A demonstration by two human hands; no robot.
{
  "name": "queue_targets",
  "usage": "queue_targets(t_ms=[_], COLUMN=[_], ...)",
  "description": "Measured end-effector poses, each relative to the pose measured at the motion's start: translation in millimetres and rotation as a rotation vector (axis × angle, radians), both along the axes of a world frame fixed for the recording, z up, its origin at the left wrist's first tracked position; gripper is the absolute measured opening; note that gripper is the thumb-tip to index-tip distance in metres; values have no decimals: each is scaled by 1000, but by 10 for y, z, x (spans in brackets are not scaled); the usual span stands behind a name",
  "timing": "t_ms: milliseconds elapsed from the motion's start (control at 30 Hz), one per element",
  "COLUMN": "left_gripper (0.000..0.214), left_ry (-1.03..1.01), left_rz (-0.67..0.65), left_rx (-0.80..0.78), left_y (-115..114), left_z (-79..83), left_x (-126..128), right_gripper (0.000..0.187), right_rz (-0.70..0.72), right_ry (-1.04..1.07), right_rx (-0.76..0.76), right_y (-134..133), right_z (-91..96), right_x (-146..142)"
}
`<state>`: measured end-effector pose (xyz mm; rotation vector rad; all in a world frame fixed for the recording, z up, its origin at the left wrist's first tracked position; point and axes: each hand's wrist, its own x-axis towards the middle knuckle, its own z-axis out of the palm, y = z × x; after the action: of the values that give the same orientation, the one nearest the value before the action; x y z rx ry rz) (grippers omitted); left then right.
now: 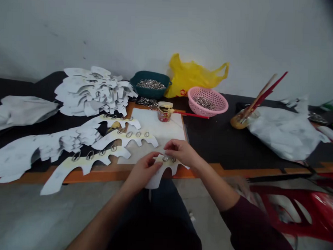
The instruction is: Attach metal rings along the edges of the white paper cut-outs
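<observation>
My left hand [143, 171] pinches a white scalloped cut piece [154, 178] near the table's front edge. My right hand [183, 152] has its thumb and fingers closed on a small metal ring [165, 158] at the upper edge of that piece. A second metal ring [173, 159] sits on the piece just right of it. To the left lie similar pieces with a yellowish band and several upright rings: a near one [61, 175], a middle one [126, 139] and a far one [97, 121]. The piece's right end is partly hidden behind my right hand.
Behind stand a small pot [164, 113] with a red-handled brush [192, 114], a green basket [137, 88] and a pink basket [220, 102] of metal rings, and a yellow bag [188, 76]. White pieces [82, 93] are piled left. A red stool [286, 207] stands right.
</observation>
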<state>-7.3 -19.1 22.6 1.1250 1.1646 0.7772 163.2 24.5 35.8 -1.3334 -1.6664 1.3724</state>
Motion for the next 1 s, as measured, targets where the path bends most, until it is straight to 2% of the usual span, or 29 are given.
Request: queue_targets(t_ms=[133, 233, 367, 500, 600, 700, 867, 1000], left_gripper=[40, 34, 27, 28, 32, 35, 33, 28], left_ry=[-194, -222, -206, -252, -309, -368, -432, -451], left_rz=[65, 155, 293, 353, 427, 487, 456, 352], left_rx=[-136, -125, -80, -45, -33, -52, -127, -213], left_y=[-139, -149, -115, -108, -125, -156, -167, -77], left_z=[-8, -39, -85, -77, -65, -61, -52, -23], left_x=[-119, -104, -57, -3, 62, 141, 211, 179], right_gripper=[9, 6, 4, 7, 14, 15, 14, 14], right_rz=[33, 79, 75, 39, 47, 84, 106, 115], right_ry=[1, -3, -84, -227, -348, -383, -361, -350], right_rx=[20, 56, 290, 532, 611, 633, 675, 737], right_y=[-76, -117, -200, -310, -356, -364, -387, -383], right_z=[-56, -30, 20, 30, 15, 16, 12, -35], right_x=[-164, -232, -255, -227, -208, -189, -160, -162])
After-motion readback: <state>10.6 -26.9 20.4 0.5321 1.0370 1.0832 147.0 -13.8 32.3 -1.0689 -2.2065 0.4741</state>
